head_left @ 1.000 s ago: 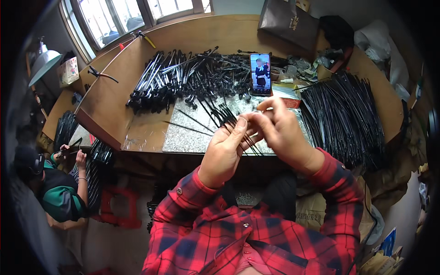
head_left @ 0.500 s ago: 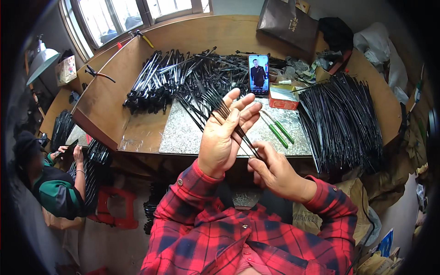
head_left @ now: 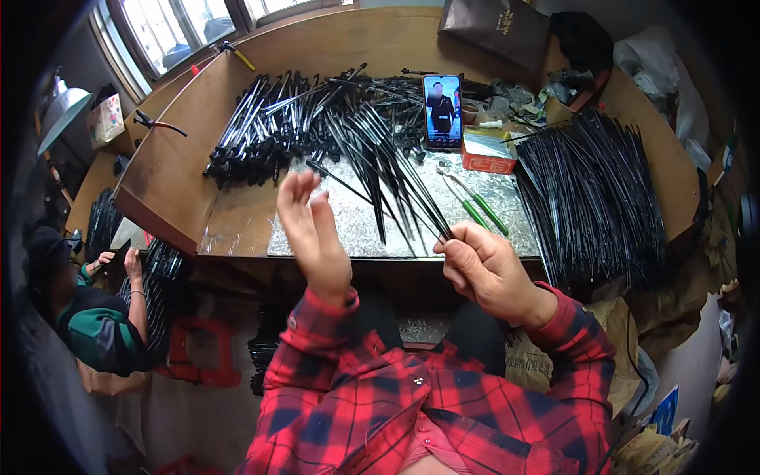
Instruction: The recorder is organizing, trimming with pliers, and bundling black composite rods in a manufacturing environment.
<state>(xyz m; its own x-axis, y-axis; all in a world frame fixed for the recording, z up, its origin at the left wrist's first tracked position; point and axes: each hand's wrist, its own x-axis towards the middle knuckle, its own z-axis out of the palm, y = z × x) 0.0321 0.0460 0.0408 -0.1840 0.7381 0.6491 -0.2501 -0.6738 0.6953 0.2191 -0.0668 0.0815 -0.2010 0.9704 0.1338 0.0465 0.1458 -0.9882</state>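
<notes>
- gripping a fanned bunch of thin black rods (head_left: 396, 178), the right hand (head_left: 483, 269) has its fingers curled tight around their near ends just over the table's front edge
- the rods spread away from that hand, up and to the left, over the shiny metal sheet (head_left: 356, 226) on the wooden worktable (head_left: 182, 158)
- the left hand (head_left: 313, 233) is raised beside them, palm turned inward, fingers apart and straight, holding nothing
- a heap of black rods (head_left: 285, 127) lies across the middle of the table, beyond the hands
- a second, neater stack of black rods (head_left: 594, 198) lies at the right side
- a phone (head_left: 442, 111) stands upright behind the sheet, with a small red box (head_left: 488, 150) just beside it
- two green-handled tools (head_left: 475, 204) lie on the sheet near the right hand
- a brown bag (head_left: 495, 28) stands at the far edge
- another person (head_left: 87, 317) sits low at the left, handling black rods
</notes>
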